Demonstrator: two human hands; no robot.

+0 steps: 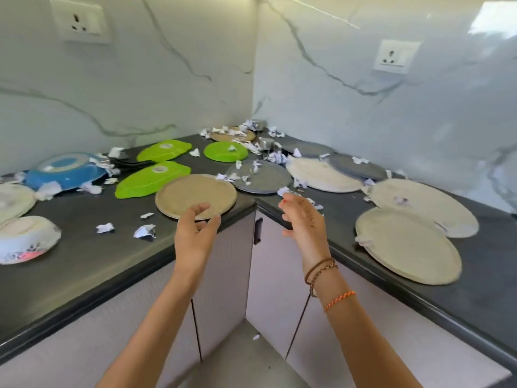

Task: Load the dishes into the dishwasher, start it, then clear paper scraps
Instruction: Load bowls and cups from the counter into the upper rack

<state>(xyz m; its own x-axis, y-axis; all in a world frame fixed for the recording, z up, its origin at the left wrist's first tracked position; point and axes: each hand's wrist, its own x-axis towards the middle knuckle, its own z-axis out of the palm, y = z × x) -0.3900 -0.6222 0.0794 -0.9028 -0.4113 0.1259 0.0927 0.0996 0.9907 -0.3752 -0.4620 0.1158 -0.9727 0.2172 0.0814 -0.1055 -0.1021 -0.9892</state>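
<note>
A round tan plate [195, 194] lies at the inner corner of the dark L-shaped counter [84, 247]. My left hand [195, 233] hovers just in front of its near rim, fingers loosely spread and holding nothing. My right hand [303, 219] is raised to the right of the plate, fingers relaxed and empty. A grey plate [261, 177] sits behind it, with cream plates [405, 245] on the right arm of the counter. Crumpled paper scraps [144, 231] are scattered over the counter and dishes.
Green plates [151, 180], a blue bowl [65, 170] and a floral bowl [26, 239] lie on the left side. More plates and small steel cups [265, 142] fill the far corner. Cabinet doors [277, 275] sit below; one scrap [256, 336] lies on the floor.
</note>
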